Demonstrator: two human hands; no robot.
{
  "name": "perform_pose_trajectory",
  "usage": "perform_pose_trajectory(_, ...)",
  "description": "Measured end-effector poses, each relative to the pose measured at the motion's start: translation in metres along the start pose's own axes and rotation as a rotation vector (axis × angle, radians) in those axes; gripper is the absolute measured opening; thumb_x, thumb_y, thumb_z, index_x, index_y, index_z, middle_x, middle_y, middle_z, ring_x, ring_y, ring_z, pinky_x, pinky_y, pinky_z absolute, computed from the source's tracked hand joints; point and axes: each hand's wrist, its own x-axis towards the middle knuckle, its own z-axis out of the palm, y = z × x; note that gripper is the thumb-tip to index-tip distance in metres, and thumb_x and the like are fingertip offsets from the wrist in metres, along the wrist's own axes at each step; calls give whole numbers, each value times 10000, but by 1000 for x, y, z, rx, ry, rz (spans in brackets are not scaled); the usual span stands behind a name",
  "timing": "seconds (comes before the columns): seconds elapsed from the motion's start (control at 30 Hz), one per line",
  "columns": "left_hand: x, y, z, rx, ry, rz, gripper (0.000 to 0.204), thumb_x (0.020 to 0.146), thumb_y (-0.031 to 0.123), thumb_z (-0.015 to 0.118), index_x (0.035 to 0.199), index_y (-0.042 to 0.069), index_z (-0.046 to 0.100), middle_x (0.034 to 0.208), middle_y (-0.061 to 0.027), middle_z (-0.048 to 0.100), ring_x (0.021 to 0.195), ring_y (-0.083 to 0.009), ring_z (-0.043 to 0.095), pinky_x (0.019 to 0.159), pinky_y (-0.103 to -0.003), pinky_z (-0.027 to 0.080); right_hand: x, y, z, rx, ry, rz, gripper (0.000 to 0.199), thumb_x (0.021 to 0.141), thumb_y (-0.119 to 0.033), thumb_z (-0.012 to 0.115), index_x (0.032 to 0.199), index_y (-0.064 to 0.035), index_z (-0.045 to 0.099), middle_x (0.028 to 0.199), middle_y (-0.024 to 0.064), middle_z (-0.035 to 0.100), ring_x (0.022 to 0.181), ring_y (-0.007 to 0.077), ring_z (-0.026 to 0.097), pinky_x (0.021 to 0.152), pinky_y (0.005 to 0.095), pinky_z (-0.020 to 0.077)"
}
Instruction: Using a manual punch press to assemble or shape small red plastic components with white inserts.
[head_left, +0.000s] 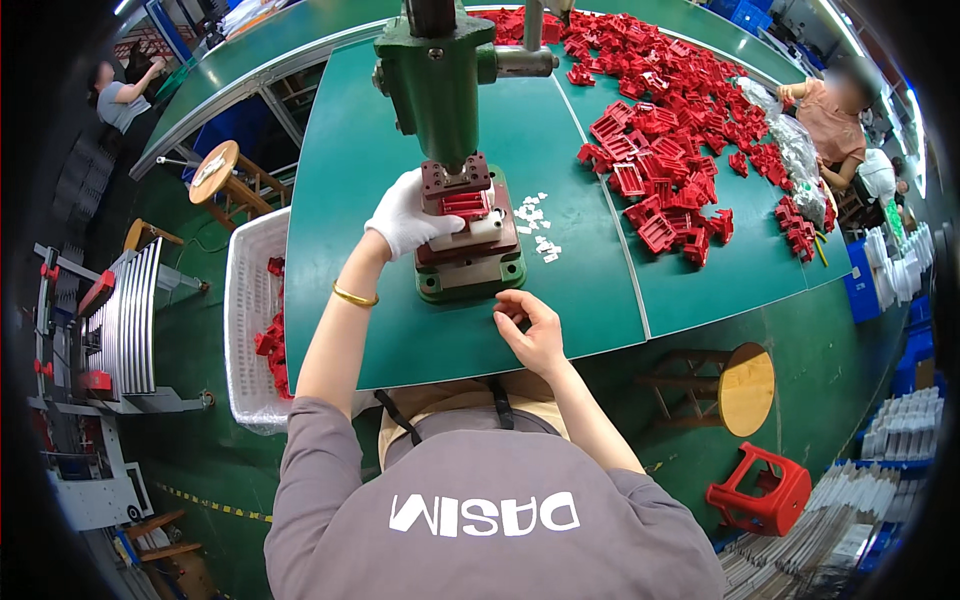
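Broad green-topped bench [440, 330] below, carrying a heavy green cast-metal hand press [435, 70] on a green base. Beside the bench, on the left, a white plastic mesh basket [245, 300] with red parts inside. Seated in the press's brown metal fixture [470, 225], a small red moulded plastic part [466, 204] (long axis apparently running left to right, ribbed face up). White-gloved left hand [405, 215] resting against the fixture's left side, grip curled around its edge, steadying. Bare right hand [528, 330] low on the bench, grip loosely curled; contents impossible to tell. Best done with fingers kept clear of the ram and the part seated flat. Scattered small white plastic chips [535, 225] to the right.
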Motion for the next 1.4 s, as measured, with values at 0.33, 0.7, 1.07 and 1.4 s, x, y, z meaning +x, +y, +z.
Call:
perform_pose_trajectory(0.33,-1,-7,3,208,110,140,472,627,160,829,1045,20,661,928,-110,660,871,-242,621,837,-347,510,0,2,-1,-40,-18,5,257,840,-105,681,1081,-18,649,890,56,696,773,133,649,701,246,494)
perform_pose_trajectory(0.7,-52,-26,-4,27,286,5,799,713,182,819,1393,21,432,1356,-124,529,1275,-249,497,1091,-399,376,111,-84,-36,98,286,-395,169,905,-117,596,980,20,659,849,81,668,776,122,595,718,270,485)
perform_pose_trajectory(1.07,-169,-43,7,-249,285,-118,553,847,129,717,1337,5,492,1336,-132,553,1277,-232,502,1091,-384,369,354,-337,-58,175,135,-845,234,984,-247,510,1043,-47,615,838,78,604,671,170,566,560,305,436)
perform_pose_trajectory(1.4,-184,-47,33,-294,212,-131,477,871,140,694,1295,-8,533,1280,-135,595,1215,-227,551,1056,-359,414,97,-205,-56,429,185,-972,180,943,-259,447,888,-93,491,855,104,554,849,269,580,988,515,407)
